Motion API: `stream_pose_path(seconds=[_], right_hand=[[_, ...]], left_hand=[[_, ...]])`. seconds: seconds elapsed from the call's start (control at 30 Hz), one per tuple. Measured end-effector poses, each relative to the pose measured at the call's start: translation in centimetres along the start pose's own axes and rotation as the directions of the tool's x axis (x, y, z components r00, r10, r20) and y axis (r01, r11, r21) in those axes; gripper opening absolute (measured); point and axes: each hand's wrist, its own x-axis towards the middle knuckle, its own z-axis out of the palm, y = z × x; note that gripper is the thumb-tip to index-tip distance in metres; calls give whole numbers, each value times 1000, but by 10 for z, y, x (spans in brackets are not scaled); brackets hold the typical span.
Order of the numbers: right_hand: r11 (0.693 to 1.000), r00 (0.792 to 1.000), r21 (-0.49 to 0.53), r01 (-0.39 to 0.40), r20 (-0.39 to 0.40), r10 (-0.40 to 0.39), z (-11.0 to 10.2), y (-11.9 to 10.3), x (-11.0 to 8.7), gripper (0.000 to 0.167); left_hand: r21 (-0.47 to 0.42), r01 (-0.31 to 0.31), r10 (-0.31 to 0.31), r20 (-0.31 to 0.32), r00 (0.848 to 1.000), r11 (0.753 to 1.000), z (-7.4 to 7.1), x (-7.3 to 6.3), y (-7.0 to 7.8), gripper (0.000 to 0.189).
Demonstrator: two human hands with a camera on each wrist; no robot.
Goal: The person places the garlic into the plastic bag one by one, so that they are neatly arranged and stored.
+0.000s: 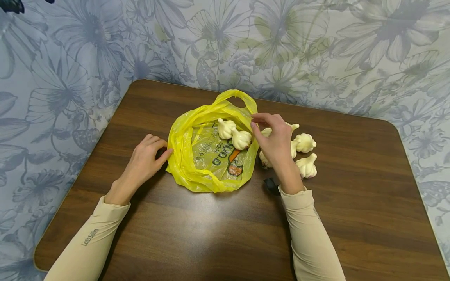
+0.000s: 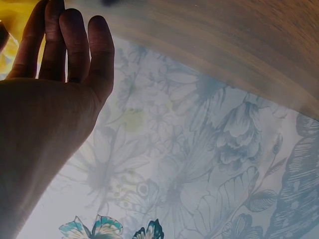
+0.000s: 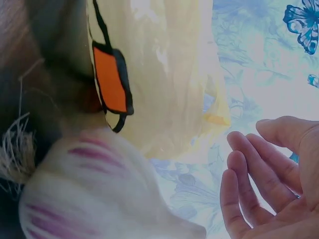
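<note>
A yellow plastic bag [image 1: 181,156] with printed lettering lies spread on the table, its mouth facing up. Two garlic bulbs [image 1: 241,139] rest inside it. At the bag's left rim, my left hand [image 1: 145,158] pinches the edge between thumb and fingers; the left wrist view shows only part of this. My right hand [image 1: 275,138] is by the bag's right rim, and the right wrist view shows its fingers loosely bent with nothing between them. Several garlic bulbs [image 1: 307,166] lie on the table under and beside that hand, partly hidden by it. One bulb [image 3: 94,189] fills the right wrist view's lower left.
The brown wooden table [image 1: 358,203] has rounded corners and meets a flower-patterned wall covering [image 1: 281,47] behind. A small black object [image 1: 271,186] sits beside my right wrist. One bag handle [image 1: 232,93] loops toward the table's far edge.
</note>
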Motion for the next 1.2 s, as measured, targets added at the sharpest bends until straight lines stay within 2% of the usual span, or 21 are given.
stream_pose_path(seconds=[0.47,0.7,0.9,1.2], right_hand=[[999,1000,-48,-1,2,1,-16,-4,-14,19],[998,997,-50,-24,-76,21,-32,-4,-28,21],[995,986,-82,-56,-162,42,-50,2,-48,26],[985,977,-130,-115,-191,89,-78,19,-69,28]], left_hand=[[1,3,-3,2,1000,1000,0,0,0,13],[-13,7,-7,0,1000,1000,1,0,1,12],[-1,14,-14,4,1000,1000,-1,0,2,12],[-6,9,-9,7,1000,1000,0,0,0,13]])
